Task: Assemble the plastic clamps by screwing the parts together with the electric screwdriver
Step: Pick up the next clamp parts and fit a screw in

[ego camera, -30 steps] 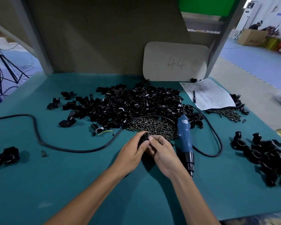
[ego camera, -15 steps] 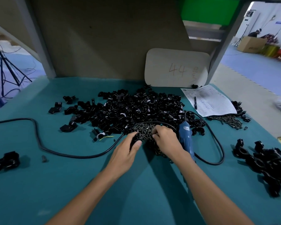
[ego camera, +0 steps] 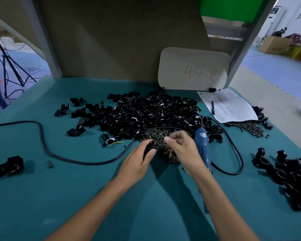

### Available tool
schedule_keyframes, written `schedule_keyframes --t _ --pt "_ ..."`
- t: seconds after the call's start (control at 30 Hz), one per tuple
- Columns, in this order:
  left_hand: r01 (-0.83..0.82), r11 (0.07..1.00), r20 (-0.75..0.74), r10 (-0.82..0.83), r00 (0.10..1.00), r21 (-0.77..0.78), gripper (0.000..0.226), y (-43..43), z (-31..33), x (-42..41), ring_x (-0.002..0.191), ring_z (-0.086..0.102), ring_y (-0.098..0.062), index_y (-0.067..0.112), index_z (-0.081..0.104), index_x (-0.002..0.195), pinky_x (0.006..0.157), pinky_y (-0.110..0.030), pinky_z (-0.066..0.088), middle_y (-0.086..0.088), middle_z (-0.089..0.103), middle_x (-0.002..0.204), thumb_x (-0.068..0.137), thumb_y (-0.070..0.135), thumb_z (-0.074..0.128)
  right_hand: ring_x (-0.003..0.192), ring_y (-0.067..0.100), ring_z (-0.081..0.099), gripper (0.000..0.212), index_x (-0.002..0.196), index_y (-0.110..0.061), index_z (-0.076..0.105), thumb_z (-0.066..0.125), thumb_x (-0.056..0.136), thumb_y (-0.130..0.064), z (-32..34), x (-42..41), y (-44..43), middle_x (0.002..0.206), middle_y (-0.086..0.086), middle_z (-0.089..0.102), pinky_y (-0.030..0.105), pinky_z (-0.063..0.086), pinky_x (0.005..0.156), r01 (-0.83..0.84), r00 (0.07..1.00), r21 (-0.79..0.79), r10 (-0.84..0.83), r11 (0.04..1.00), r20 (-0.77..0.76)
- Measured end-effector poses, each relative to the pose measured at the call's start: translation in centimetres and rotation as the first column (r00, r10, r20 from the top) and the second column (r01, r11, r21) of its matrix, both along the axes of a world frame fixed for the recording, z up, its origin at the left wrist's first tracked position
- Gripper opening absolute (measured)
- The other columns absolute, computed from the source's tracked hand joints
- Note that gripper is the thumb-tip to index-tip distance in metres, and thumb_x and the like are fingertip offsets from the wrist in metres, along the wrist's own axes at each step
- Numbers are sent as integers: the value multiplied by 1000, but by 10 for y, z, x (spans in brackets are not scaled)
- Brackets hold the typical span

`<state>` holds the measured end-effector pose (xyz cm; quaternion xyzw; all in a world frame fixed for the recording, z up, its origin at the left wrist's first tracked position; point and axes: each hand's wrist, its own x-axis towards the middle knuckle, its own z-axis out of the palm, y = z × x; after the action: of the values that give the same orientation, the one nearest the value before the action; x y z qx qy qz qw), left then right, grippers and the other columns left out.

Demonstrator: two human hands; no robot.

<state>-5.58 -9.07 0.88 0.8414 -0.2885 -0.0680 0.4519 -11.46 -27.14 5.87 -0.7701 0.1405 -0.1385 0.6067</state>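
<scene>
**Step in hand: fetching a screw.**

1. The left hand [ego camera: 139, 160] rests on the table [ego camera: 76, 197]. Its grip is closed around a black clamp part [ego camera: 152, 145], held at the near edge of the screw pile [ego camera: 159, 134] with a bore facing up.
2. The right hand [ego camera: 182, 151] is over the same screw pile, fingers curled and thumb and forefinger drawn together. Whether a screw is already in this grip cannot be told.
3. The electric screwdriver [ego camera: 202, 146] lies flat on the table, just beside the right hand and partly behind it. Neither hand holds it. Its cable [ego camera: 87, 163] loops round the work area.
4. The loose clamp parts [ego camera: 146, 112] are heaped beyond the screws. What appear to be finished clamps [ego camera: 285, 174] lie well apart at the right.

**Next move, as judged:**

- Seat one screw upright in the hole of the held part.
- Keep the left grip steady so the screw does not tip.
- Free the right hand for the screwdriver.
- Align the bit squarely on the screw head before driving.
</scene>
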Motion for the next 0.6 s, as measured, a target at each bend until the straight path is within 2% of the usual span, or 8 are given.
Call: schedule_keyframes --t 0.1,0.17,0.23,0.3,0.4,0.47,0.6 --pt "-3 1000 10 3 1000 -2 54 0 1 0 133 48 -13 41 31 148 104 -39 45 7 49 148 100 65 33 60 12 59 16 86 -10 70 78 91 -23 -5 -2 17 66 -2 65 25 52 56 17 1000 107 -16 994 -9" --pt "-8 1000 4 8 1000 -8 53 0 1 -1 133 47 -13 40 31 148 105 -40 45 7 48 149 100 63 33 67 10 65 6 89 -12 77 76 91 -17 -8 -4 23 71 -1 70 22 55 62 -1 999 209 9 978 -35" --pt "-13 1000 3 13 1000 -9 51 0 0 -1 134 46 -13 40 31 148 106 -40 44 6 47 149 101 61 34 73 10 70 6 95 -16 79 74 93 -13 -8 -8 24 79 0 74 22 56 69 -26 998 289 44 957 -53" --pt "-13 1000 3 13 1000 -6 49 0 0 -1 133 47 -14 42 30 146 105 -41 45 6 48 148 102 60 34 72 14 71 7 99 -13 75 75 92 -12 -7 -9 23 80 1 75 23 57 70 -20 999 274 33 962 -40" --pt "-13 1000 8 13 1000 -3 48 -1 0 -1 129 50 -13 43 30 145 101 -40 47 6 50 146 101 62 34 68 14 69 7 93 -9 73 78 89 -10 -2 -7 20 74 0 73 24 57 68 17 1000 215 -14 976 -16" --pt "-7 1000 12 7 1000 -7 48 0 -1 -1 129 50 -13 44 31 144 101 -40 47 7 51 145 100 63 33 70 13 71 4 94 -9 76 76 90 -7 0 -5 20 76 1 75 20 56 68 -17 999 232 26 973 -38" --pt "-12 1000 14 12 1000 -9 47 0 -1 0 131 48 -12 44 31 144 103 -40 45 8 50 146 101 63 33 80 14 74 19 103 -10 76 62 97 2 3 -6 15 79 3 76 20 57 76 -122 988 261 141 958 -56"
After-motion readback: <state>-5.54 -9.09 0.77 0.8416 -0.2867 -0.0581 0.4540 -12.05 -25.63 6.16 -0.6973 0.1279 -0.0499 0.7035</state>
